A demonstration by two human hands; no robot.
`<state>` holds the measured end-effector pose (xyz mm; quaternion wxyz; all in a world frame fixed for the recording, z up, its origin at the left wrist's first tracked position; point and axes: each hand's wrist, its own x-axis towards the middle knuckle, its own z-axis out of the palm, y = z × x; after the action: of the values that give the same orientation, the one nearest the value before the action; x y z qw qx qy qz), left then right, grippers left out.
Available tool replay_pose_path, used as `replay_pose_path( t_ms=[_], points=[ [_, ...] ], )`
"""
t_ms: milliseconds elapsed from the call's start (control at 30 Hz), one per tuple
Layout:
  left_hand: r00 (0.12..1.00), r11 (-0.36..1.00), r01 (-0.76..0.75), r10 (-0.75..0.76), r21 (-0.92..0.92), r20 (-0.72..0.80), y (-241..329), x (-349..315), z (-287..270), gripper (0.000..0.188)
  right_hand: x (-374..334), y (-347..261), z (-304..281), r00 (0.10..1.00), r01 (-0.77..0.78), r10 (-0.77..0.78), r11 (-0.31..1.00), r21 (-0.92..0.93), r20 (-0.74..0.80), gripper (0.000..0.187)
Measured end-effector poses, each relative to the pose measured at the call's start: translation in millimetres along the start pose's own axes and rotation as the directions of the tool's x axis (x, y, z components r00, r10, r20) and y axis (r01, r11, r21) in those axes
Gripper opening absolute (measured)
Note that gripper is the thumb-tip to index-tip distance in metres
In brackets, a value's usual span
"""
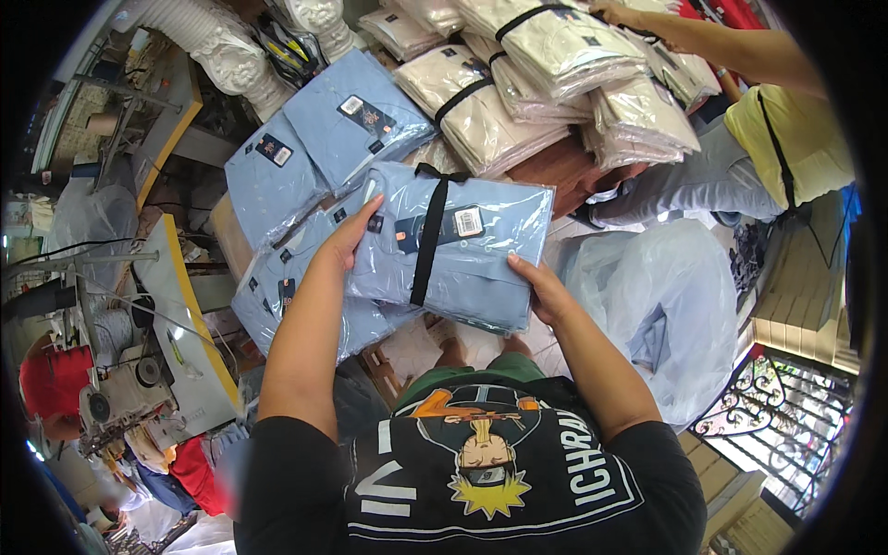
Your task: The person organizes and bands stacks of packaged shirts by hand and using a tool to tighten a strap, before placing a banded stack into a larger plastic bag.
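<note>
While both hands are busy with one load, each takes a side of it: the left hand [344, 242] lies spread against the near-left edge of a bundle of light-blue folded shirts [453, 245], fingers flat on the plastic, and the right hand [536, 289] grips the lower-right corner, thumb on top and fingers curled beneath — a hold that seems meant to keep the slippery bags from sliding apart; the bundle sits lifted in front of the chest, slightly tilted, above the other goods rather than resting on them. A black strap [427, 240] runs round its middle and is knotted at the top edge, which looks to be what keeps the several bagged shirts together as one block. Just beside and below the left hand lie more blue shirt packs [314, 139], overlapping like tiles; beyond them, cream shirt bundles [518, 83] are heaped the same way, some strapped in black too. To the right a loose clear plastic bag [666, 305] billows on the floor — and at the upper right another person's arm [721, 42] reaches onto the cream heap. A sewing machine [120, 388] stands at far left.
</note>
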<state>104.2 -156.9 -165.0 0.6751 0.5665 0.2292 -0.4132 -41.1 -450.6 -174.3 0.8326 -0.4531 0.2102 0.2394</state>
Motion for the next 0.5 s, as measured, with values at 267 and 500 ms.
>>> replay_pose_path(
  t_ms=[267, 500],
  points=[
    [0.681, 0.725, -0.602, 0.685, -0.335, 0.257, 17, -150, 9, 0.052, -96, -118, 45, 0.943, 0.259, -0.239, 0.964, -0.058, 0.229, 0.06],
    [0.293, 0.414, -0.724, 0.909, -0.551, 0.297, -2, -220, 100, 0.05, -95, -85, 74, 0.901, -0.214, 0.096, 0.946, 0.242, 0.422, 0.056]
  ],
)
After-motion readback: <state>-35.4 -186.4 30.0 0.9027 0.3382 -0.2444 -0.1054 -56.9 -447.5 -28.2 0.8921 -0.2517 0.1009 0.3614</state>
